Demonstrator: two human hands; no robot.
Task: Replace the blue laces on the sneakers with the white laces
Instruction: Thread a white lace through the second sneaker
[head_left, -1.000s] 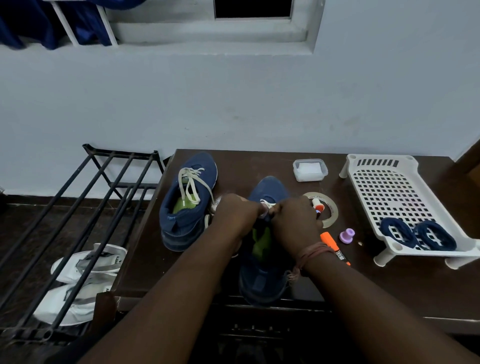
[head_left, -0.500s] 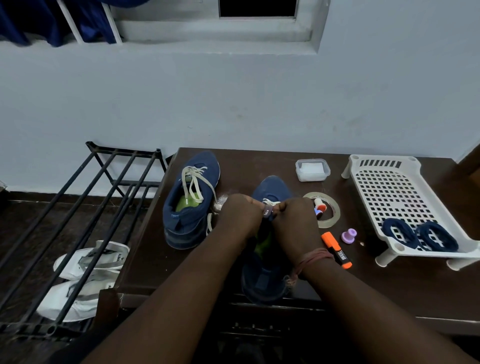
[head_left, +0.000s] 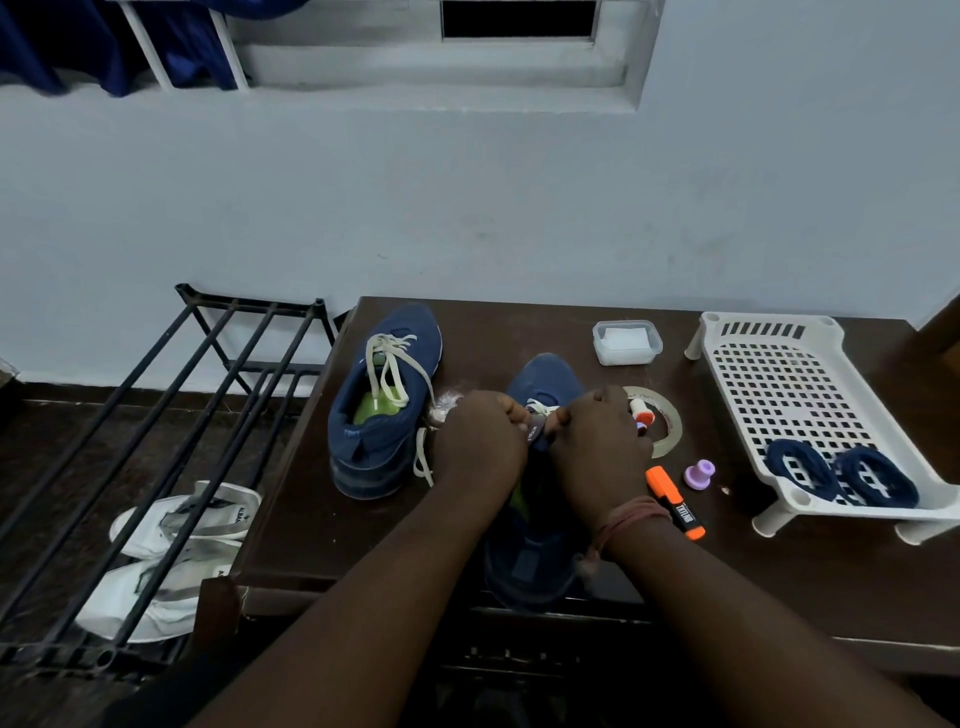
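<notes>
Right now both hands are meeting over the near sneaker (head_left: 545, 379), a navy shoe with a green insole, sitting at about 6 o'clock on the table (head_left: 493, 332) with its heel hanging at the near edge. The left hand (head_left: 480, 441) and right hand (head_left: 600, 447) are curling their fingers, each pinching the white lace (head_left: 540, 408) at the tongue, knuckles nearly touching. The far sneaker (head_left: 384, 395) is lying at 10 o'clock, loosely threaded with a white lace (head_left: 387, 364) whose ends are trailing down its side, close to the table's left edge. The blue laces (head_left: 841, 475) are sitting coiled in two rings in the white tray (head_left: 779, 364) at 3 o'clock. Between the hands and the tray an orange marker (head_left: 675, 501), a purple cap (head_left: 698, 474) and a tape ring (head_left: 670, 415) are crowding the surface; a small lidded box (head_left: 627, 342) is resting at 1 o'clock, with bare wood around it. The marker's black label is carrying white lettering too small to read. Off the table at 8 o'clock, white shoes (head_left: 171, 551) are lying under a black rack (head_left: 156, 415); one shows a tag starting "ALBA".
</notes>
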